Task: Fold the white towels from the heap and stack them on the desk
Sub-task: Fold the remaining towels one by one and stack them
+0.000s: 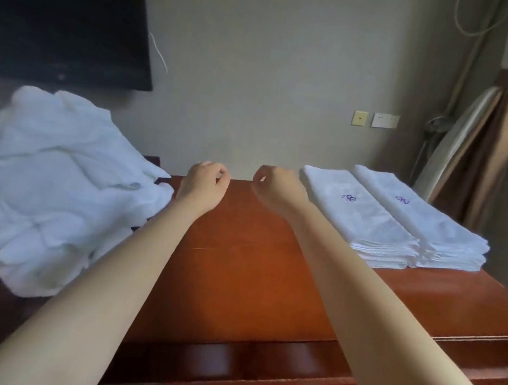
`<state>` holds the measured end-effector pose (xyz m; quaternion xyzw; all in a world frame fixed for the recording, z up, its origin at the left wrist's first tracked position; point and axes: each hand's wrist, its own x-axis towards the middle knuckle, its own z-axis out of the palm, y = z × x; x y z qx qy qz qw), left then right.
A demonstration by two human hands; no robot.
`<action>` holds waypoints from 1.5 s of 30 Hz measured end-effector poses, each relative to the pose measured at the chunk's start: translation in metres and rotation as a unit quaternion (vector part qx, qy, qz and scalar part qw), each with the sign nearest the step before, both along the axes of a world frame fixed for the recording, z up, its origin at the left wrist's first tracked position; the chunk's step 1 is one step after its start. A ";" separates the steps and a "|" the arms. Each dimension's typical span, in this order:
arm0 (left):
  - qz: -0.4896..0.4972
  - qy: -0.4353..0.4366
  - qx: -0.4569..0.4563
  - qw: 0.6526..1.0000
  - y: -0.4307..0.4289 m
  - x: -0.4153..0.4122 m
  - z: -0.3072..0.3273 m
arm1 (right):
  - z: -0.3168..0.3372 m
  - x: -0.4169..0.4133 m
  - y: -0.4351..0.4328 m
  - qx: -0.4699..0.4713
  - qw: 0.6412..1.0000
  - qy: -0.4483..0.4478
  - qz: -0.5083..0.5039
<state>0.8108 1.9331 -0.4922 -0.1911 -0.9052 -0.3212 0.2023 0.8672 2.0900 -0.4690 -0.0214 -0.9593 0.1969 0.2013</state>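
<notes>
The heap of white towels (pixel 57 187) is piled at the left end of the surface (pixel 259 276); two folded stacks (pixel 391 220) are set side by side at its far right corner. Above the far edge, the left hand (pixel 204 184) and right hand (pixel 275 185) are held curled, with nothing gripped. The step seems to fall between towels: a reach left into the heap is called for

A broad bare strip of the desk (pixel 252 275) was left open through the frame's centre. It was bounded at the left by the heap of white towels (pixel 57 187), and at the right by two folded stacks (pixel 364 223) lying side by side. Passage beyond the far edge was closed by the wall (pixel 266 61).
</notes>
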 end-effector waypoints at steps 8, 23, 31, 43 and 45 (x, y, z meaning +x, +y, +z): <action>0.090 0.001 0.030 0.995 -0.165 -0.012 0.004 | 0.011 -0.040 -0.148 0.026 0.994 -0.021 0.102; 0.243 0.047 -0.072 0.966 -0.268 -0.109 0.002 | 0.001 -0.192 -0.241 -0.085 0.976 -0.089 0.178; 0.294 -0.011 -0.157 0.943 -0.272 -0.129 0.003 | -0.014 -0.216 -0.275 -0.199 0.945 -0.176 0.189; 0.282 0.079 -0.169 0.941 -0.231 -0.091 0.027 | 0.001 -0.137 -0.179 -0.348 0.910 0.018 0.226; 0.266 0.086 -0.160 0.947 -0.213 -0.081 0.028 | 0.002 -0.113 -0.156 -0.386 0.897 0.027 0.215</action>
